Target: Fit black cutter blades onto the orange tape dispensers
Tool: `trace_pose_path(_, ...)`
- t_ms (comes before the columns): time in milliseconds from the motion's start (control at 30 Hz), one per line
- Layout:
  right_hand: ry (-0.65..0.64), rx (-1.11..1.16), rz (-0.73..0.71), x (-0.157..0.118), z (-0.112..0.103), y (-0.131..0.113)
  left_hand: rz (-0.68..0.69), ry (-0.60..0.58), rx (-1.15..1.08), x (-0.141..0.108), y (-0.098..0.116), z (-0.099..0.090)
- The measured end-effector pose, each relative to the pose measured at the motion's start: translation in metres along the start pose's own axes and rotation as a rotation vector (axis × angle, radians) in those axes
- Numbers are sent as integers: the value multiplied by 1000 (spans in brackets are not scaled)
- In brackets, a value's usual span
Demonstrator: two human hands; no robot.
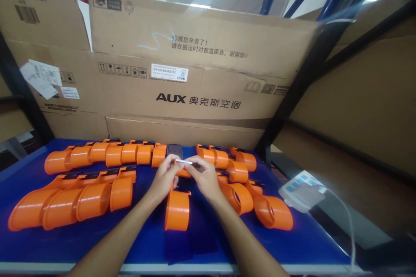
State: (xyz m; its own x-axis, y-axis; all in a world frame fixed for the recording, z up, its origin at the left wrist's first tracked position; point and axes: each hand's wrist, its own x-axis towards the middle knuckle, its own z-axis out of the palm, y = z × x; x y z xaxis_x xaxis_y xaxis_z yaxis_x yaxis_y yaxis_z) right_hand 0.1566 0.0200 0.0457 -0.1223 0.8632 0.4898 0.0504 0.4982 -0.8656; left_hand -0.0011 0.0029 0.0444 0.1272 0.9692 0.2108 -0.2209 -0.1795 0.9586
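My left hand (168, 174) and my right hand (204, 175) meet over the middle of the blue table. Between their fingertips they pinch a small white strip (184, 162), with fine marks along it too small to read. Just below lies an orange plastic scoop (177, 211), its round cup towards me. Its handle runs up under my hands and is partly hidden by them. A dark phone (174, 150) lies flat behind my fingers.
Several orange scoops with dark handle parts stand in rows to the left (94, 199) and right (238, 171). A cardboard sheet (130, 108) walls off the back. At the right edge sits a white device (302, 190) with a cable. Dark posts flank the blue table (139, 249).
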Motion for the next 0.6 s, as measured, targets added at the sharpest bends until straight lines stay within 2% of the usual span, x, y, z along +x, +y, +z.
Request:
trace_pose_path(267, 55, -29, -57, 0, 0, -7, -37, 35, -55, 2, 2, -3)
trace_pose_path(433, 116, -16, -22, -1, 1, -8, -62, 73, -118, 3, 7, -5)
trace_pose_path(533, 219, 27, 26, 2, -6, -9, -100, 127, -209, 8, 13, -14)
trace_pose_path(600, 313, 29, 30, 5, -13, -10, -168, 122, -295, 13, 17, -24)
